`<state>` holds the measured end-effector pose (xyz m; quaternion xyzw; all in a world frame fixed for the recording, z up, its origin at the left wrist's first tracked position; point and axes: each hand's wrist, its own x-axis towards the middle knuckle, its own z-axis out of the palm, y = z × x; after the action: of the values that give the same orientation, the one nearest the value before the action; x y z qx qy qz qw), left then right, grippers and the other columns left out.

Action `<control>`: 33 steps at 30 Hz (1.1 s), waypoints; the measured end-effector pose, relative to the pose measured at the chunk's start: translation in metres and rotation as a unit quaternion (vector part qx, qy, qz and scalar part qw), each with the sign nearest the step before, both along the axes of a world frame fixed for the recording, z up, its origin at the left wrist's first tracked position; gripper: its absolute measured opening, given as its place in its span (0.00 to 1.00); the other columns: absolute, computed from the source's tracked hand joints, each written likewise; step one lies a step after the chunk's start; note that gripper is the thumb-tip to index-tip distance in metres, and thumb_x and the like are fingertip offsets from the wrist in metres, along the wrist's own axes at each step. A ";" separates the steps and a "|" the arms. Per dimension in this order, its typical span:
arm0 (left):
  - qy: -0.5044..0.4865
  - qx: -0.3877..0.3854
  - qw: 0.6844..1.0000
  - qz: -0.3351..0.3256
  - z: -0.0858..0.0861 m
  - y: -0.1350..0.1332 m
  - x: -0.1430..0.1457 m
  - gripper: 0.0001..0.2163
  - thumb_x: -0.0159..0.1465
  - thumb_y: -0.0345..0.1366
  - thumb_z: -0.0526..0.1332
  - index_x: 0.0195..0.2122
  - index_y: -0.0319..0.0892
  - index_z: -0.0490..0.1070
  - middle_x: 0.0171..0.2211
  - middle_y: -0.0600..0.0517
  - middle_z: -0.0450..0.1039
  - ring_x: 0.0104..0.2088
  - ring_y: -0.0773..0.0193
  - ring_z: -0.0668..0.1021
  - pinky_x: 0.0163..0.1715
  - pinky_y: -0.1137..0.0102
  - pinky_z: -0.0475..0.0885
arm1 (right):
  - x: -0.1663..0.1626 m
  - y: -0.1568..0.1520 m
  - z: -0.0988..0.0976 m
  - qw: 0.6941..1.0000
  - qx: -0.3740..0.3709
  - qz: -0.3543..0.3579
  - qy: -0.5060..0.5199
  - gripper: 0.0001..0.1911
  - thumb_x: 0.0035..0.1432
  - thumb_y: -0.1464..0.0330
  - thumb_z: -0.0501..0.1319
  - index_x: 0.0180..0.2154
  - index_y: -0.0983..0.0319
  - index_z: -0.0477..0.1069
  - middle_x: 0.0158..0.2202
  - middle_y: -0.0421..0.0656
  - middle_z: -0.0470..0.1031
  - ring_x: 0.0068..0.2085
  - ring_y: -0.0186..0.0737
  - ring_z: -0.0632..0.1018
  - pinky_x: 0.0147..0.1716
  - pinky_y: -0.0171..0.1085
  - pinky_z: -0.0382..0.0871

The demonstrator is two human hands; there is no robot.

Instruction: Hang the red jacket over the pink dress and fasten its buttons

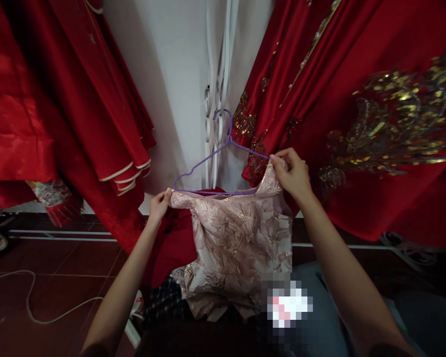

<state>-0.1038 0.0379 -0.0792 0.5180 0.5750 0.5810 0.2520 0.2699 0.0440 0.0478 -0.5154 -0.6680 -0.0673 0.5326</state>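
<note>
A pale pink and gold brocade dress (238,238) with a leaf-like pattern spreads out before me, its lower part over my lap. My left hand (159,204) pinches its left shoulder strap, just outside the end of a purple hanger (204,161). At the other side my right hand (292,172) grips the right strap, close to the hanger's right arm. The hanger's bottom bar lies across the dress's neckline, and its hook points up. How far the right strap is over the hanger is hidden by my fingers.
Red garments (107,109) hang at the left, and red gowns with gold sequins (394,124) at the right. A white metal rack (217,74) stands against the wall between them. A white cable (31,302) runs over the dark tiled floor (70,292).
</note>
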 end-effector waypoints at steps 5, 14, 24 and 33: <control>-0.004 0.051 0.999 -0.004 0.007 0.007 0.001 0.23 0.57 0.53 0.57 0.38 0.37 0.76 0.38 0.48 0.77 0.38 0.61 0.76 0.39 0.71 0.69 | 0.003 0.000 0.004 1.000 0.000 0.012 -0.008 0.14 0.57 0.53 0.56 0.33 0.57 0.68 0.28 0.41 0.73 0.30 0.40 0.73 0.38 0.42 0.66; 0.134 0.187 0.971 -0.058 0.079 0.016 0.030 0.16 0.61 0.47 0.56 0.35 0.41 0.76 0.35 0.49 0.76 0.39 0.62 0.74 0.42 0.71 0.67 | 0.004 0.004 -0.006 0.999 0.000 0.050 0.013 0.14 0.56 0.54 0.57 0.32 0.58 0.67 0.28 0.41 0.72 0.29 0.40 0.72 0.31 0.40 0.65; -0.033 0.013 0.999 0.001 0.004 0.006 -0.008 0.21 0.56 0.51 0.58 0.34 0.37 0.76 0.32 0.50 0.77 0.31 0.65 0.74 0.31 0.75 0.66 | 0.006 -0.005 0.008 0.999 0.016 0.007 -0.043 0.14 0.57 0.54 0.56 0.31 0.58 0.68 0.27 0.42 0.72 0.27 0.40 0.72 0.34 0.42 0.65; -0.027 0.050 0.998 0.006 0.017 0.008 -0.005 0.21 0.56 0.52 0.58 0.37 0.37 0.76 0.36 0.48 0.77 0.36 0.62 0.76 0.36 0.73 0.68 | 0.006 -0.008 0.013 0.999 0.011 0.010 -0.048 0.14 0.57 0.54 0.56 0.31 0.58 0.67 0.27 0.41 0.72 0.28 0.40 0.72 0.34 0.42 0.65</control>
<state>-0.1084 0.0463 -0.0621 0.5108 0.5409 0.6245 0.2376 0.2760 0.0364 0.0612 -0.4988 -0.6973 -0.0944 0.5060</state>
